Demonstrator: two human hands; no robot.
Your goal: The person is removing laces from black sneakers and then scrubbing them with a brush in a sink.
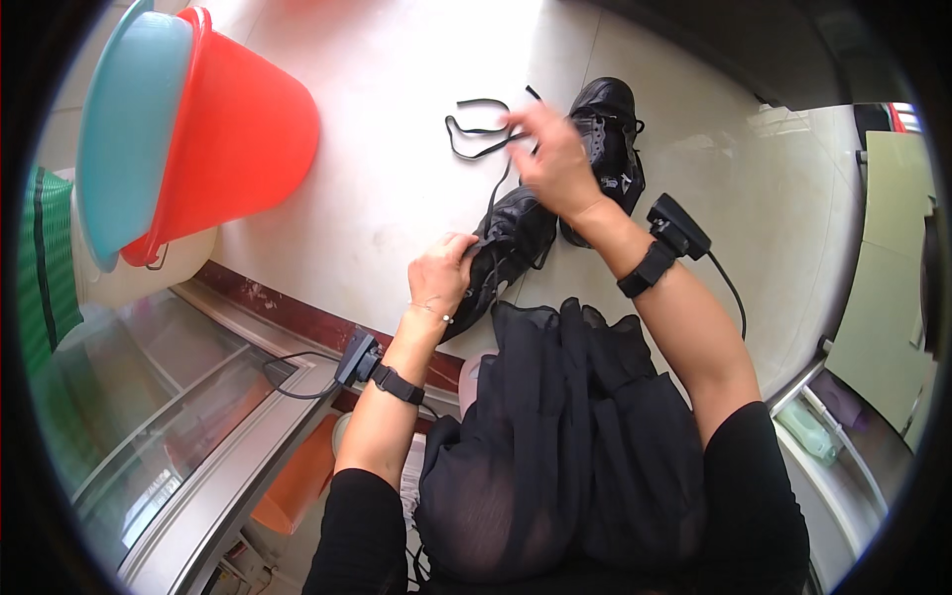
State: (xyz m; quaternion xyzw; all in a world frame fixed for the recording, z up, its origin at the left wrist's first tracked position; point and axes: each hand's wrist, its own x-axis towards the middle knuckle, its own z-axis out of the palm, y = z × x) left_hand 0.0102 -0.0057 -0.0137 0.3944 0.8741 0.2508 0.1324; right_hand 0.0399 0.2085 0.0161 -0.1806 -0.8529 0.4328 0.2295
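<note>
My left hand (440, 274) pinches a dark edge at the upper of a black lace-up shoe (520, 223); whether it is the tongue or the eyelet side is unclear. Motion blurs my right hand (556, 163), held above that shoe's toe with thumb and forefinger apart. A long black shoelace (476, 155) rises from the shoe to those fingers and loops out to their left. Whether the fingers grip it cannot be made out. The other black shoe (606, 141), with pale markings, stands on the floor to the right, partly behind my right hand.
A red bucket (245, 134) with a teal basin (130, 141) in it stands at upper left, beside a green woven basket (52, 253). A glass-paned frame (171, 387) fills the lower left. Black fabric (550, 446) covers my lap. Pale tiles (372, 149) form the floor.
</note>
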